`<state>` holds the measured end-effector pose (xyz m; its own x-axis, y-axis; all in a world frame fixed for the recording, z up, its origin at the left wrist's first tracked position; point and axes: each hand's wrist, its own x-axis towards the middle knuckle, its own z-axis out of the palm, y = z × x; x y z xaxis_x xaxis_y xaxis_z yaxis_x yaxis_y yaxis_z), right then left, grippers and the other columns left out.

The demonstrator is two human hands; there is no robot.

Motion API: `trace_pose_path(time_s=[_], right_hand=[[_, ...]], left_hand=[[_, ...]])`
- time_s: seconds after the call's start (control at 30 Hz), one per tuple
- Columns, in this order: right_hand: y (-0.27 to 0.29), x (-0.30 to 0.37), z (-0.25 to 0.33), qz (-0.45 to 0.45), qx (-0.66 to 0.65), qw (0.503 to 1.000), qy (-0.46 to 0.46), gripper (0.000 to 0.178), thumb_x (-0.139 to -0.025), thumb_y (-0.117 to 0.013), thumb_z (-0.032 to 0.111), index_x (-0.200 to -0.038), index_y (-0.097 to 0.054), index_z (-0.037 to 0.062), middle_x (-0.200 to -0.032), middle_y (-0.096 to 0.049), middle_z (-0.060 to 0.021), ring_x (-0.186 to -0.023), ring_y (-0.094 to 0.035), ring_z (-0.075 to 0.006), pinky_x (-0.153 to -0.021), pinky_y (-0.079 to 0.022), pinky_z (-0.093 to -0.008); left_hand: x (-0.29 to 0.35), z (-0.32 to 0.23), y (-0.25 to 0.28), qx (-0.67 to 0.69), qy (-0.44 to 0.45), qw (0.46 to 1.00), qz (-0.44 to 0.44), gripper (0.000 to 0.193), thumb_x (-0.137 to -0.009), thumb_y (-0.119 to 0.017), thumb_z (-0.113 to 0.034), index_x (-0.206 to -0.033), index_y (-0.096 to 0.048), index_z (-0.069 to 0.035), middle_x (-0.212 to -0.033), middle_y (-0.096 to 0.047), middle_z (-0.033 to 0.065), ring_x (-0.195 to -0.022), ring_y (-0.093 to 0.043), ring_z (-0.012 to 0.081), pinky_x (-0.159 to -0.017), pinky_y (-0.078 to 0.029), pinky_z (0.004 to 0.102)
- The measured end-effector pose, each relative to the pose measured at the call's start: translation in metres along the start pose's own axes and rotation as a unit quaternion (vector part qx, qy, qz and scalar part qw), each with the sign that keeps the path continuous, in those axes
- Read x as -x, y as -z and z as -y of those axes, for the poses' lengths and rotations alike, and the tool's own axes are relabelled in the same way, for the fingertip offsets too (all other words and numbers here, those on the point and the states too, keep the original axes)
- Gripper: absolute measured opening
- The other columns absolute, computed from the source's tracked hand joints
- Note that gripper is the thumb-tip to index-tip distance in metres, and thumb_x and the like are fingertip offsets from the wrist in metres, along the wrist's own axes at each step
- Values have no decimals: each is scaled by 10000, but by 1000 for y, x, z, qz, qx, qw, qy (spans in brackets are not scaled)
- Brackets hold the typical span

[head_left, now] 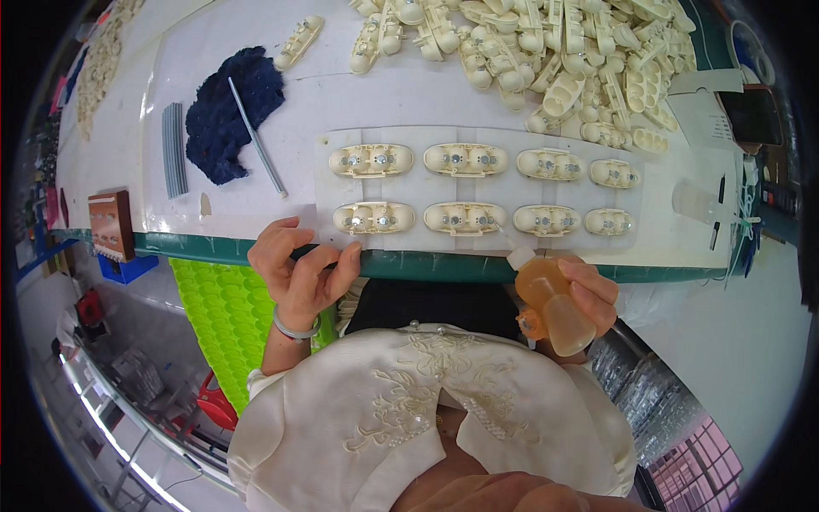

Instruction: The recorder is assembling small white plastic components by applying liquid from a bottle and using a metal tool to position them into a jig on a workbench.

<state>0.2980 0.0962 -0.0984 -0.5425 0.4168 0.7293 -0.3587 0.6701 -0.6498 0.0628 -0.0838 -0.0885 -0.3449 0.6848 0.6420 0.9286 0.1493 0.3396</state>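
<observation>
My right hand [593, 294] is closed round a soft amber squeeze bottle [550, 299] with a white cap and thin nozzle. The bottle tilts to the upper left, its tip close to a cream plastic housing [465, 218] in the near row. Whether the tip touches is too fine to tell. An orange wrap-like piece [531, 323] shows beside the bottle, below the cap. My left hand [303, 269] hangs at the table edge, fingers loosely bent and apart, nothing in them. Two rows of oval cream housings with small metal parts sit on a white board [631, 235].
A heap of cream housings [563, 51] covers the far right. Farther left lie a dark blue cloth [222, 111], a thin grey rod [256, 136] and a bundle of grey rods [174, 149]. A brown block [111, 224] stands at the left edge; a phone-like dark device [751, 115] lies right.
</observation>
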Motion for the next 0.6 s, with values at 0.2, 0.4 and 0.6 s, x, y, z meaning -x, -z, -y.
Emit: trace_pose_path(time_s=[0.2,0.4,0.6], right_hand=[[0,7,5,-56,-15,998,-16,360,-751,-669,68,-1021,-451,-26,-1047,-503,-235,-834,-591,-324,-694,-533,-427],[27,14,10,-17,61,997,-47,525,-762,-693,156,-1164,-374,47,-1077,-447,-205,-818,-565,-303,-706,-525,-402],[16,17,8,-54,74,994,-52,485,-783,-674,153,-1154,-380,47,-1080,-454,-191,-863,-556,-297,-736,-509,-403]], left_hand=[[0,0,-1,-7,-1,1000,4,228,-638,-788,-162,-678,-566,-128,-917,-453,68,-875,-445,244,-732,-476,356],[-1,-1,0,-7,-5,1000,-3,223,-645,-783,-159,-677,-566,-118,-913,-454,73,-875,-447,244,-727,-487,365],[-3,-3,-1,-8,-11,1000,3,183,-688,-724,-93,-692,-547,-48,-918,-438,116,-873,-467,247,-746,-501,407]])
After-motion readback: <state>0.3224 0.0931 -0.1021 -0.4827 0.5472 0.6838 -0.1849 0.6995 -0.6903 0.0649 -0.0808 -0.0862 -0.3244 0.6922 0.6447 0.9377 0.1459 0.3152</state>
